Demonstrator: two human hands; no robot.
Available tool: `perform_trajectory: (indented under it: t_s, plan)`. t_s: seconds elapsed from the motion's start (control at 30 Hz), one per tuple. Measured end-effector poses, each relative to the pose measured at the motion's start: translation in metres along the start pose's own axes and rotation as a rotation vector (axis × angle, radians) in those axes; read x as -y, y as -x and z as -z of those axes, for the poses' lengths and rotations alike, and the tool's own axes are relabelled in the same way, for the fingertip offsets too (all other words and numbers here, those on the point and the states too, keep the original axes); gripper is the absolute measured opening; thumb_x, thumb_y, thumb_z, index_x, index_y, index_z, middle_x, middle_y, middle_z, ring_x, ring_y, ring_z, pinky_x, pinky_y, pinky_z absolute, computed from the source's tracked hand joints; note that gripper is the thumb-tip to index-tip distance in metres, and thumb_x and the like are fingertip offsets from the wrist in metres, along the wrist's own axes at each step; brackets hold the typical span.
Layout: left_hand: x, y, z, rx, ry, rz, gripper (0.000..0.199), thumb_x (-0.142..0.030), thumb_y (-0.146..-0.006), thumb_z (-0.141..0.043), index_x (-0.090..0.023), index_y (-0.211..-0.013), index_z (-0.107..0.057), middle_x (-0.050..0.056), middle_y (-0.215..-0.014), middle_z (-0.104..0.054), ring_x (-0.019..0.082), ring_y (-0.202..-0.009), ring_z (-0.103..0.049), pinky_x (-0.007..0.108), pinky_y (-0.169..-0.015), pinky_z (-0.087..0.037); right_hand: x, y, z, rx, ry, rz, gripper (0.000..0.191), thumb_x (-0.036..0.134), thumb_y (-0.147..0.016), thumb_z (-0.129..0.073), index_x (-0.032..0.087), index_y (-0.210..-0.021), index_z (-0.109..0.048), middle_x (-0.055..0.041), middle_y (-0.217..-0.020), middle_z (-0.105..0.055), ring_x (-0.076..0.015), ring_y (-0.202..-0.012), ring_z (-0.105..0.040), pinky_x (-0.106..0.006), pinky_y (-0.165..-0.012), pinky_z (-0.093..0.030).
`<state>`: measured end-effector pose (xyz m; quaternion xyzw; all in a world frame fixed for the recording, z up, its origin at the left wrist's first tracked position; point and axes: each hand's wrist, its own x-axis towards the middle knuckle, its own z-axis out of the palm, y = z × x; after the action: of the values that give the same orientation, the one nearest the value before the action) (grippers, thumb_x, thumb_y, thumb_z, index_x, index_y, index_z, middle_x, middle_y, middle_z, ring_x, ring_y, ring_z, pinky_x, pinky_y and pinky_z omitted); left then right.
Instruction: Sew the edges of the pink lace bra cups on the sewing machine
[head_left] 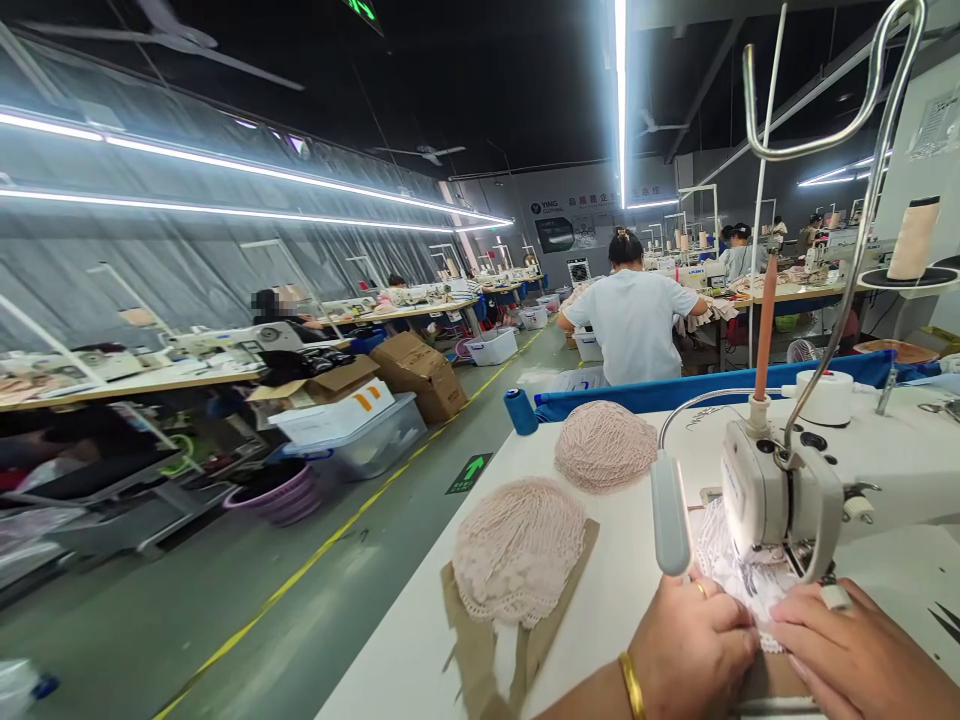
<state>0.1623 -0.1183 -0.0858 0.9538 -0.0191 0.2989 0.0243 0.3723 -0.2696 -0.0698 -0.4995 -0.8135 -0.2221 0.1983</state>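
Observation:
A white lace piece (766,594) lies under the head of a white sewing machine (757,500), its front edge between my two hands. My left hand (694,640), with a ring and a gold bracelet, is closed on the left side of the lace, fingers curled. My right hand (859,645) grips the right edge near the presser foot, with a white band on one finger. Both sets of fingertips are partly hidden. A small lamp (670,520) lights the lace. Left of it sit a pale pink lace cup (517,550) on brown card (559,615) and another lace cup (604,446) behind.
A blue thread spool (520,412) stands at the table's far left corner. Dark scissors (946,622) lie at the right edge. Ahead, a person in a white shirt (634,320) sits at another machine. Boxes and a purple basket (277,492) stand along the aisle.

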Motion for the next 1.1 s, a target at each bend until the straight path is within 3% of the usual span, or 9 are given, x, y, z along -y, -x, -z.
perform_trajectory:
  t_s: [0.1, 0.27, 0.4, 0.57, 0.63, 0.73, 0.87, 1.0, 1.1]
  plan:
    - [-0.001, -0.006, 0.008, 0.061, 0.032, 0.044, 0.021, -0.020, -0.103, -0.056, -0.019, -0.094, -0.076, 0.001, -0.091, -0.079, 0.016, -0.077, -0.066, 0.033, -0.084, -0.048, 0.000, 0.004, -0.004, -0.004, -0.013, -0.046, 0.031, 0.014, -0.097, -0.059, 0.028, -0.122, -0.069, 0.0001, -0.107, -0.084, -0.0209, -0.086, -0.076, -0.034, -0.085, -0.052]
    - [-0.001, -0.015, 0.015, 0.145, 0.013, 0.119, 0.018, -0.021, -0.102, -0.060, -0.019, -0.094, -0.076, 0.000, -0.099, -0.081, 0.018, -0.082, -0.066, 0.032, -0.085, -0.049, 0.001, -0.004, -0.005, -0.038, 0.039, -0.092, 0.029, 0.017, -0.098, -0.056, 0.028, -0.120, -0.070, -0.0010, -0.107, -0.084, -0.0213, -0.079, -0.075, -0.034, -0.074, -0.054]
    - [0.002, -0.016, 0.014, 0.174, 0.006, 0.165, 0.021, -0.019, -0.104, -0.057, -0.020, -0.095, -0.076, 0.000, -0.101, -0.080, 0.019, -0.085, -0.068, 0.035, -0.092, -0.047, 0.001, -0.010, -0.003, -0.055, 0.158, -0.072, 0.029, 0.019, -0.094, -0.056, 0.025, -0.116, -0.074, -0.0032, -0.098, -0.085, -0.0218, -0.071, -0.075, -0.034, -0.065, -0.058]
    - [0.006, -0.013, 0.014, 0.190, 0.038, 0.208, 0.018, -0.021, -0.105, -0.058, -0.020, -0.099, -0.075, 0.001, -0.106, -0.080, 0.022, -0.095, -0.070, 0.040, -0.098, -0.046, 0.000, -0.009, -0.003, -0.031, 0.263, -0.076, 0.032, 0.024, -0.091, -0.059, 0.022, -0.117, -0.078, -0.0058, -0.096, -0.086, -0.0236, -0.076, -0.080, -0.033, -0.064, -0.064]
    - [0.006, -0.014, 0.019, 0.192, 0.060, 0.252, 0.011, -0.025, -0.102, -0.065, -0.021, -0.108, -0.073, 0.003, -0.115, -0.078, 0.024, -0.105, -0.069, 0.044, -0.104, -0.045, 0.000, -0.009, -0.004, -0.018, 0.273, -0.085, 0.033, 0.025, -0.092, -0.059, 0.022, -0.119, -0.078, -0.0060, -0.095, -0.085, -0.0239, -0.077, -0.080, -0.034, -0.066, -0.065]
    - [0.005, -0.017, 0.032, 0.223, 0.054, 0.344, 0.032, -0.037, -0.094, -0.078, -0.019, -0.119, -0.069, 0.008, -0.126, -0.072, 0.029, -0.114, -0.066, 0.052, -0.109, -0.045, -0.002, -0.010, -0.004, -0.043, 0.253, -0.097, 0.034, 0.024, -0.094, -0.057, 0.023, -0.122, -0.077, -0.0062, -0.096, -0.085, -0.0238, -0.077, -0.081, -0.034, -0.067, -0.065]
    - [0.001, -0.021, 0.041, 0.289, -0.051, 0.437, 0.040, -0.058, -0.090, -0.079, -0.019, -0.098, -0.075, 0.010, -0.105, -0.068, 0.030, -0.100, -0.062, 0.048, -0.094, -0.052, -0.004, -0.007, -0.001, -0.080, 0.166, -0.094, 0.034, 0.021, -0.099, -0.053, 0.021, -0.128, -0.071, -0.0059, -0.106, -0.085, -0.0206, -0.084, -0.081, -0.031, -0.072, -0.063]
    - [0.000, -0.016, 0.034, 0.344, 0.074, 0.284, 0.051, -0.070, -0.085, -0.079, -0.022, -0.069, -0.076, 0.004, -0.087, -0.062, 0.023, -0.085, -0.059, 0.039, -0.083, -0.050, -0.002, -0.005, -0.001, -0.165, 0.038, -0.021, 0.031, 0.018, -0.106, -0.045, 0.021, -0.130, -0.065, -0.0008, -0.107, -0.086, -0.0154, -0.089, -0.081, -0.023, -0.086, -0.058]
    - [0.004, -0.012, 0.032, 0.299, 0.180, 0.185, 0.040, -0.062, -0.086, -0.083, -0.023, -0.079, -0.076, 0.002, -0.098, -0.068, 0.017, -0.080, -0.061, 0.032, -0.078, -0.049, 0.000, -0.008, 0.000, -0.113, -0.092, 0.056, 0.023, 0.024, -0.108, -0.053, 0.026, -0.127, -0.065, 0.0007, -0.115, -0.084, -0.0156, -0.100, -0.079, -0.023, -0.090, -0.056]
